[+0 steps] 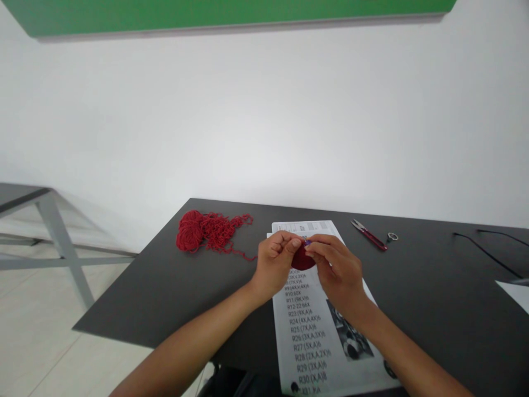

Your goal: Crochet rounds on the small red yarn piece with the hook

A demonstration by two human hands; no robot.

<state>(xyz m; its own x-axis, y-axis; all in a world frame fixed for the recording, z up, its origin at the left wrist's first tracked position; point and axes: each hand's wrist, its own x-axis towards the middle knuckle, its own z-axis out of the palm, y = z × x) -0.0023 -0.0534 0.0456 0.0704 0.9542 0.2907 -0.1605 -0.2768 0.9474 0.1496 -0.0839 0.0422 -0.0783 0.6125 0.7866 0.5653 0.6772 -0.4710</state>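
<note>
A small dark red crochet piece point(303, 259) is being held just above the printed pattern sheet point(318, 331), between the two hands, over the middle of the dark table point(433, 286). The piece is round and mostly hidden behind the fingers, so only its lower part is showing.

The left hand point(275, 264) is gripping the left edge of the piece. Its fingers are curling inward and the thumb is pressing against them, so the hand is almost closed around the work. The right hand point(336, 270) is meeting it from the other side. Its thumb and first fingers are pinching together at the top of the piece, where something small and purple, perhaps a hook or a marker, is peeking out; what it is cannot be told. The fingertips of both hands are touching or nearly touching each other.

A thin red strand is running from the work to the left, toward a loose heap of red yarn point(206, 231) that is lying on the table, well apart from the hands. Red-handled thread snips point(369, 235) are lying to the right of the sheet, with a small metal ring point(392, 237) just beside them. A black cable point(487, 251) is crossing the far right side of the table.
</note>
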